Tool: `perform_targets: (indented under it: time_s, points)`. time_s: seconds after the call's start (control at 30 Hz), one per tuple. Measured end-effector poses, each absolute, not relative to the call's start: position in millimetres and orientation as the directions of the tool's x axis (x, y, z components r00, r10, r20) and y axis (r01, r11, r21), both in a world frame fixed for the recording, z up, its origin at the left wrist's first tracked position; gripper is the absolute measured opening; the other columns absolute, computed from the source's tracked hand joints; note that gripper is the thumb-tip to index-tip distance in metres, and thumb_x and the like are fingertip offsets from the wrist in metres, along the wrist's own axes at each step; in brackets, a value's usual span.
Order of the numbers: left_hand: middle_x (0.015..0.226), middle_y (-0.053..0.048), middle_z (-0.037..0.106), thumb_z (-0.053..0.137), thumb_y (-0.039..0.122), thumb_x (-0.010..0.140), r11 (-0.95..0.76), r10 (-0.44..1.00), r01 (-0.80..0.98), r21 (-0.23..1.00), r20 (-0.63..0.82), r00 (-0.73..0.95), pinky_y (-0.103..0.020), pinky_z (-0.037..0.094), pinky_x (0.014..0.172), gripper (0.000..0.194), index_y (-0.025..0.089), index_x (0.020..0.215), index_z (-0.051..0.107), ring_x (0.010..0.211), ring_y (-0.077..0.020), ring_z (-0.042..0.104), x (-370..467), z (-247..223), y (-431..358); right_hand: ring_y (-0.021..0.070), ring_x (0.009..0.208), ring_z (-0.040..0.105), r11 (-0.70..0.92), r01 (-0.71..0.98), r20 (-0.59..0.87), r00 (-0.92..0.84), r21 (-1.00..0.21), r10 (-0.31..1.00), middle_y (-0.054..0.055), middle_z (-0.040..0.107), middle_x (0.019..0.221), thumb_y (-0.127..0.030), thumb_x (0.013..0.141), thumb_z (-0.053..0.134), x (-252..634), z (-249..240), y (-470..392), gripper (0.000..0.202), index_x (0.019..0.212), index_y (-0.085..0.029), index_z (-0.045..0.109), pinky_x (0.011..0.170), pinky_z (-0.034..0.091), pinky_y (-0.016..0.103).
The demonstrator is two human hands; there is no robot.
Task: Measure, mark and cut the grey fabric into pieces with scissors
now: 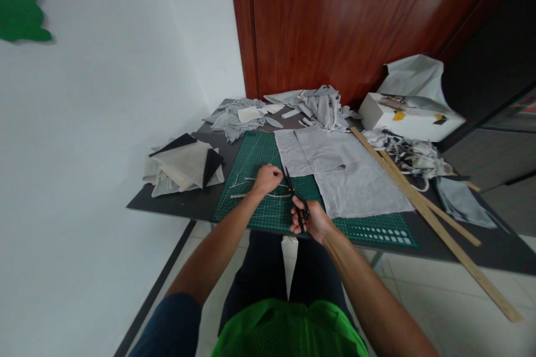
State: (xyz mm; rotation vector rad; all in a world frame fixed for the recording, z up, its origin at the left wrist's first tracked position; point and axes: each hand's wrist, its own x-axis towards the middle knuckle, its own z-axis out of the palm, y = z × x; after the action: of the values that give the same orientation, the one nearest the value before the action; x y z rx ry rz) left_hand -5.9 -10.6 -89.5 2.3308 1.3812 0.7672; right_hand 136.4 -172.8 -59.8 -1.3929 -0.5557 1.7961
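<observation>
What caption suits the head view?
Right hand holding black scissors over a green cutting mat, left hand near the blades, grey cloth alongside.

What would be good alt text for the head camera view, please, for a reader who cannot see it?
A person's right hand holds black scissors over a green gridded cutting mat, the curled left hand beside the blades. Pale grey fabric partly covers the mat; heaps of grey fabric scraps and long tan strips share the dark grey table.
</observation>
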Motion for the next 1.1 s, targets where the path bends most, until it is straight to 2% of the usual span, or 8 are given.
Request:
perform_targets:
  time_s: [0.27,0.5,0.7,1.1]
  points:
    - [0.084,-0.004,0.078,0.065,0.020,0.087,-0.465,0.885,0.686,0.560,0.290,0.363,-0.031,0.051,0.091,0.019,0.021,0.078,0.082,0.084,-0.0185,0.068,-4,-90,-15,0.0157,0.040,0.060,-0.600,-0.320,-0.608,-0.084,-0.734,0.789,0.000,0.053,0.048,-0.041,0.101,0.051,134,-63,-173,0.038,0.071,-0.017,0.056,0.041,0.048,0.024]
    - [0.085,-0.004,0.078,0.066,0.023,0.089,-0.443,0.897,0.738,0.509,0.256,0.361,-0.033,0.049,0.094,0.019,0.022,0.079,0.082,0.086,-0.0195,0.069,2,-90,-15,0.0153,0.039,0.058,-0.577,-0.319,-0.587,-0.074,-0.752,0.806,0.000,0.052,0.047,-0.041,0.100,0.054,132,-63,-171,0.038,0.071,-0.017,0.056,0.037,0.045,0.022]
    - [0.088,-0.003,0.079,0.066,0.021,0.088,-0.429,0.903,0.744,0.513,0.250,0.349,-0.031,0.049,0.094,0.019,0.023,0.081,0.083,0.087,-0.0186,0.069,3,-90,-15,0.0151,0.037,0.058,-0.571,-0.325,-0.586,-0.059,-0.754,0.808,-0.001,0.051,0.045,-0.038,0.100,0.055,131,-63,-171,0.037,0.069,-0.017,0.055,0.035,0.043,0.022]
    - [0.099,-0.006,0.080,0.059,0.024,0.091,-0.351,0.936,0.846,0.401,0.152,0.317,-0.033,0.048,0.091,0.025,0.023,0.089,0.084,0.101,-0.0235,0.069,10,-81,-19,0.0149,0.037,0.058,-0.551,-0.287,-0.566,-0.037,-0.783,0.824,-0.001,0.052,0.046,-0.033,0.096,0.061,130,-65,-172,0.034,0.068,-0.015,0.056,0.036,0.044,0.022]
